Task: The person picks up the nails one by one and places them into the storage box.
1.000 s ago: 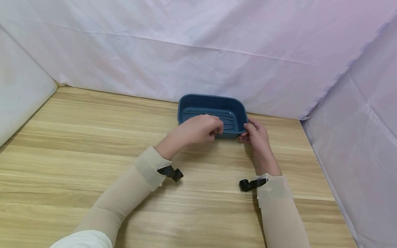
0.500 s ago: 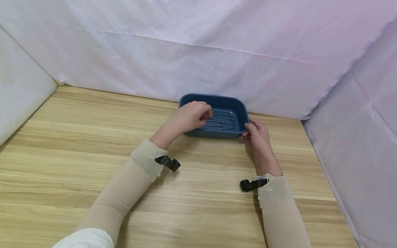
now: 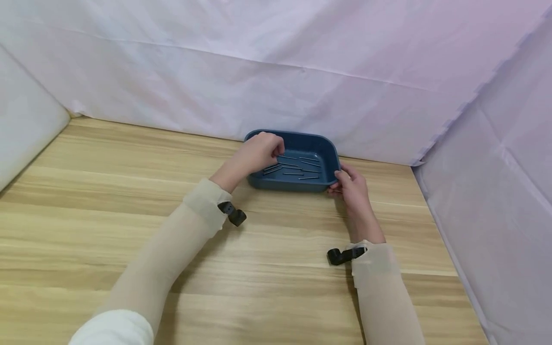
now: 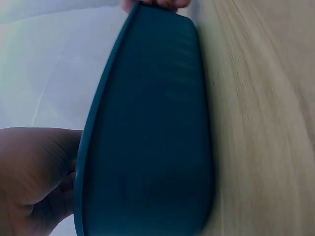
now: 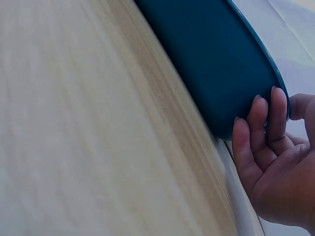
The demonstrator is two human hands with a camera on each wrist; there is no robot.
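Leftward over the last second, the left hand (image 3: 258,154) now curls over the rim of the dark blue rectangular plastic tray (image 3: 324,149), gripping nothing visible. Right hand (image 3: 351,186) grips the tray's near right corner; the tray sits at the wooden bench's (image 3: 129,191) far edge, holding thin grey metal rods (image 3: 297,168).

The left hand (image 3: 258,152) hides the blue tray's (image 3: 288,184) near-left corner, its fingertips are out of sight, and the thin dark rods (image 3: 297,168) inside are too small to identify.

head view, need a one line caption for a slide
Left hand reaches into a dark blue plastic tray of thin metal rods while the right hand steadies its corner on a wooden table.
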